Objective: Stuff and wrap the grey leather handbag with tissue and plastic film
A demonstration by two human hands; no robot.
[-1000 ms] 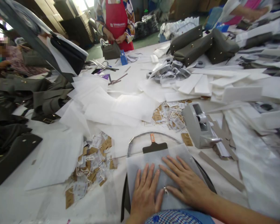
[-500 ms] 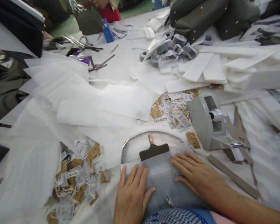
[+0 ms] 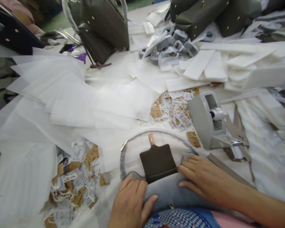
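The left hand point(image 3: 132, 202) I watch from here bends its fingers over the far edge of the handbag point(image 3: 165, 190), left of the flap point(image 3: 158, 161); the right hand point(image 3: 200, 177) does likewise, just right of it. Both thumbs lie apart, and I can't tell whether either hand grips. The handbag sits near, between them, blue-grey with a dark flap and an orange tab point(image 3: 151, 140). I count one arched handle point(image 3: 123, 158), two tag heaps point(image 3: 78, 177) point(image 3: 171, 109), one tape dispenser point(image 3: 201, 122).
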